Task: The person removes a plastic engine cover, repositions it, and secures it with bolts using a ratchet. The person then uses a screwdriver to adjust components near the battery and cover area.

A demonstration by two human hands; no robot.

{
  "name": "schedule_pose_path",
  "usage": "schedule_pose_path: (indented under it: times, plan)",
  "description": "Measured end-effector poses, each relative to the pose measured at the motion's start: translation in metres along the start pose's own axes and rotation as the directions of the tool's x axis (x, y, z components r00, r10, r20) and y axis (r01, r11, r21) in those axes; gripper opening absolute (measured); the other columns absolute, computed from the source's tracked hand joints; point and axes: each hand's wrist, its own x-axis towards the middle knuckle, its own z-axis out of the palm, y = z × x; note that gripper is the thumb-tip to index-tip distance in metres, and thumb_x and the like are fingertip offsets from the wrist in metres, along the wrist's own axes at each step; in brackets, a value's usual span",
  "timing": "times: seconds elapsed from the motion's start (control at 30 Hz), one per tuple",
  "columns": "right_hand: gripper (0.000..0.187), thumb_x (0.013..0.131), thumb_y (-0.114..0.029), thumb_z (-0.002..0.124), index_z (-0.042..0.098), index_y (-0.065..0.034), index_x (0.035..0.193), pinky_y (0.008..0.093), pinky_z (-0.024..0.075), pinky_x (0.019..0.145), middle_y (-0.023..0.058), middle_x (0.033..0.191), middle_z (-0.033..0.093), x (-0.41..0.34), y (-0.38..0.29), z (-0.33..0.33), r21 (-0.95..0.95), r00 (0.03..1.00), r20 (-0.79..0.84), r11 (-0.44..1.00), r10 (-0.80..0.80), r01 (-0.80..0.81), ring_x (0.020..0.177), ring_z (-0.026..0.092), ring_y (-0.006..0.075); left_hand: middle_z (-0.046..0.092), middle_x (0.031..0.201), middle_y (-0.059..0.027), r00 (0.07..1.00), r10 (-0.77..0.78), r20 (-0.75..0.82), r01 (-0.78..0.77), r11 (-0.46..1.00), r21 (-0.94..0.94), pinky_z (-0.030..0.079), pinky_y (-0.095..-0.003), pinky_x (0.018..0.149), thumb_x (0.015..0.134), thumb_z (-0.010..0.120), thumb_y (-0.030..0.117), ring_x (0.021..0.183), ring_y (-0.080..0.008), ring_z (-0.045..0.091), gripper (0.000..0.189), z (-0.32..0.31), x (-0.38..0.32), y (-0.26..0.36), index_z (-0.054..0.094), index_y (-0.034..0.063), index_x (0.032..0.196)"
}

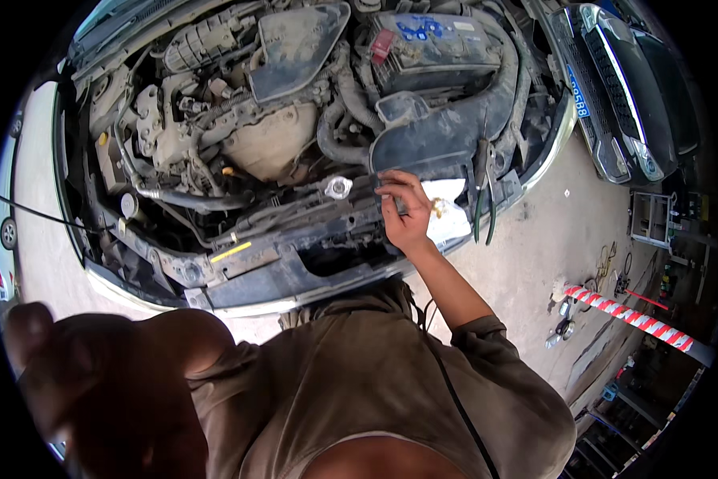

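My right hand [406,209] is over the front of a car's engine bay, its fingers loosely curled and apart with nothing visible between them. Just left of it sits a metal radiator cap [338,187]. Beside the wrist lies a white sheet [452,224] with a brown stain, partly hidden by the hand. Pliers with green handles [485,209] rest to its right, handles over the car's front edge. My left hand [95,383] is raised close to the camera at lower left, dark and blurred; whether it holds anything cannot be made out.
The bay holds a dusty battery [437,45] with a red terminal cover [382,47], a black air duct [443,135] and an engine cover [299,48]. A dark vehicle [634,96] stands to the right. A red-and-white striped pole [628,315] rises from the floor.
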Motion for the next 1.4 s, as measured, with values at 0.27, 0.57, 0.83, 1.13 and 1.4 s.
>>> schedule_pose_path:
  times: [0.27, 0.57, 0.83, 1.13, 1.4]
  plan:
    - [0.017, 0.085, -0.004, 0.059, 0.068, 0.0010, 0.099, 0.0298, 0.0520, 0.075, 0.0126, 0.098, 0.069, 0.350, 0.105, 0.104, 0.039, 0.969, -0.018, 0.968, 0.247, -0.246, 0.083, 0.067, 0.0209, 0.052, 0.133, -0.0099, 0.385, -0.921, 0.068, 0.638, 0.318, 0.701, 0.042, -0.0447, 0.100, 0.074, 0.076, 0.016, 0.121, -0.0356, 0.047, 0.046, 0.091, -0.210, -0.233, 0.062, 0.0114, 0.118]
    - [0.057, 0.086, -0.039, 0.061, 0.060, 0.0054, 0.121, 0.0411, 0.0424, 0.099, 0.0243, 0.131, 0.056, 0.508, 0.280, 0.181, -0.750, 0.569, 0.410, 0.618, 0.713, -0.234, 0.122, 0.052, 0.0372, 0.021, 0.158, -0.0081, 0.136, -0.934, 0.331, 0.330, 0.358, 0.873, 0.026, -0.0664, 0.107, 0.068, 0.080, 0.040, 0.142, -0.0474, 0.018, 0.090, 0.131, -0.353, -0.349, 0.038, 0.0258, 0.147]
    - [0.080, 0.088, -0.046, 0.060, 0.030, -0.0056, 0.151, 0.0418, 0.0259, 0.114, 0.0196, 0.156, 0.028, 0.539, 0.338, 0.208, -0.550, 0.186, 0.399, 0.397, 0.898, -0.735, 0.143, 0.028, 0.0326, 0.025, 0.157, -0.0087, 0.230, -0.925, 0.302, 0.328, 0.366, 0.871, 0.031, -0.0639, 0.106, 0.081, 0.061, 0.019, 0.141, -0.0445, 0.024, 0.064, 0.139, -0.377, -0.363, 0.045, 0.0236, 0.142]
    - [0.088, 0.084, -0.061, 0.061, 0.030, -0.0142, 0.152, 0.0443, 0.0255, 0.114, 0.0189, 0.157, 0.023, 0.528, 0.346, 0.216, -0.570, 0.171, 0.497, 0.469, 0.851, -0.675, 0.144, 0.025, 0.0319, 0.027, 0.157, -0.0090, 0.241, -0.923, 0.298, 0.332, 0.367, 0.869, 0.031, -0.0607, 0.107, 0.082, 0.057, 0.016, 0.141, -0.0430, 0.026, 0.059, 0.131, -0.391, -0.360, 0.049, 0.0216, 0.140]
    - [0.082, 0.088, -0.068, 0.050, 0.033, -0.0196, 0.151, 0.0386, 0.0264, 0.114, 0.0102, 0.157, 0.027, 0.519, 0.367, 0.215, -0.574, 0.286, 0.590, 0.642, 0.755, -0.509, 0.143, 0.028, 0.0255, 0.028, 0.156, -0.0079, 0.271, -0.926, 0.262, 0.299, 0.340, 0.892, 0.032, -0.0589, 0.106, 0.081, 0.058, 0.019, 0.141, -0.0403, 0.028, 0.058, 0.134, -0.391, -0.357, 0.049, 0.0236, 0.138]
